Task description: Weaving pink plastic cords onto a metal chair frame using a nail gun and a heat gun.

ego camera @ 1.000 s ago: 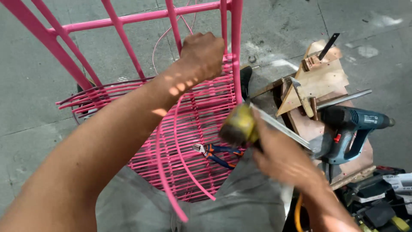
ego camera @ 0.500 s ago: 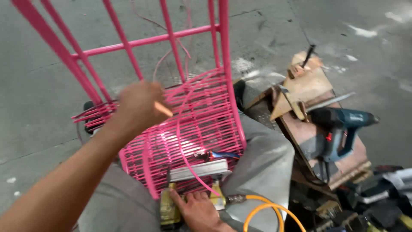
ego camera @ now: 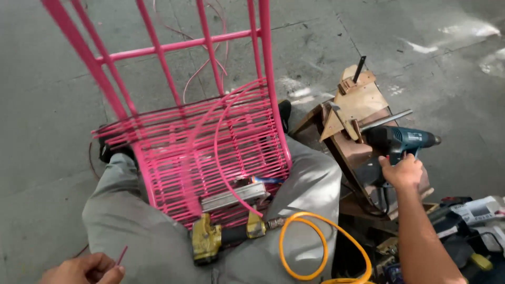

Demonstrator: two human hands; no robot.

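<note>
A pink metal chair frame [ego camera: 158,50] with a seat woven from pink cord [ego camera: 210,142] rests tilted between my knees. My left hand [ego camera: 84,269] is low at the bottom left, off the seat, its fingers closed on a short end of pink cord [ego camera: 121,255]. My right hand [ego camera: 402,171] reaches out to the right and wraps the handle of a blue power drill [ego camera: 402,139] that lies on a wooden jig [ego camera: 357,102]. A yellow air stapler [ego camera: 221,236] lies on my lap against the seat's front edge, with no hand on it.
An orange-yellow air hose [ego camera: 300,244] loops from the stapler over my right thigh. Blue-handled pliers [ego camera: 264,180] lie on the woven seat. Tools and boxes [ego camera: 473,215] crowd the floor at the lower right. Grey concrete floor [ego camera: 52,131] lies all around.
My right hand let go of the stapler on my lap and moved right onto the drill. My left hand came off the woven seat and dropped to the bottom left.
</note>
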